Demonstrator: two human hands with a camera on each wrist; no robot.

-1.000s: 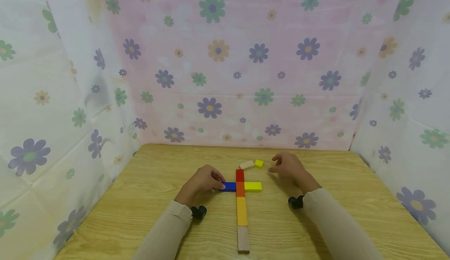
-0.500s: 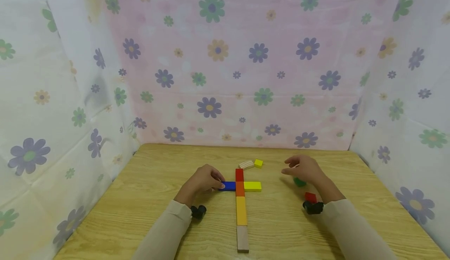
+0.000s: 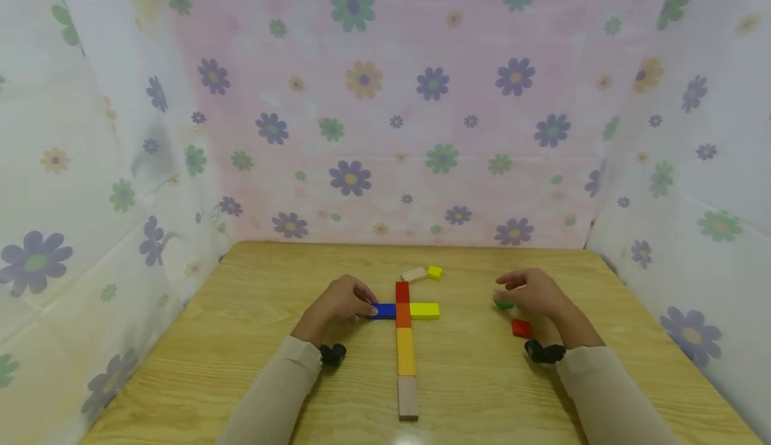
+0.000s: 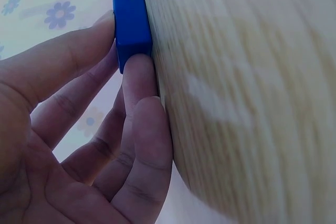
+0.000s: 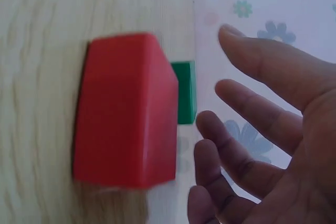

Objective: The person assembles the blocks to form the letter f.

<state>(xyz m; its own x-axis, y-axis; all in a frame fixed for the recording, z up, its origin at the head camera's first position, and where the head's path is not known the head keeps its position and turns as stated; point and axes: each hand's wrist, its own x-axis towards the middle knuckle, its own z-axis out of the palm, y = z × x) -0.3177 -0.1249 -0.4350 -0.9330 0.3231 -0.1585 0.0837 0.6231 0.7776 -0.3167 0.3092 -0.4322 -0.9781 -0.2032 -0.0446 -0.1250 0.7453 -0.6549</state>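
Note:
In the head view my left hand [image 3: 340,303] holds the outer end of a blue block [image 3: 385,311] between thumb and fingers; a fingertip meets its end face in the left wrist view. That block forms the left arm of a flat cross. A yellow block [image 3: 424,310] is the right arm. Down the middle run a red block [image 3: 402,292], an orange block [image 3: 403,315], a yellow-orange block [image 3: 405,351] and a plain wooden block [image 3: 407,398]. My right hand [image 3: 536,292], fingers parted and holding nothing, hovers by a green block [image 3: 503,305]. A second red block [image 5: 115,114] lies nearer me.
Behind the cross, a ridged wooden piece [image 3: 413,274] lies beside a small yellow cube [image 3: 435,272]. The wooden table [image 3: 289,264] is enclosed by flowered cloth [image 3: 397,97] at the back and both sides. A black wrist camera [image 3: 544,352] sits under my right wrist.
My right hand has moved right and back towards me, away from the yellow cube, uncovering the green and second red blocks. My left hand stays on the blue block. The head view shifts slightly.

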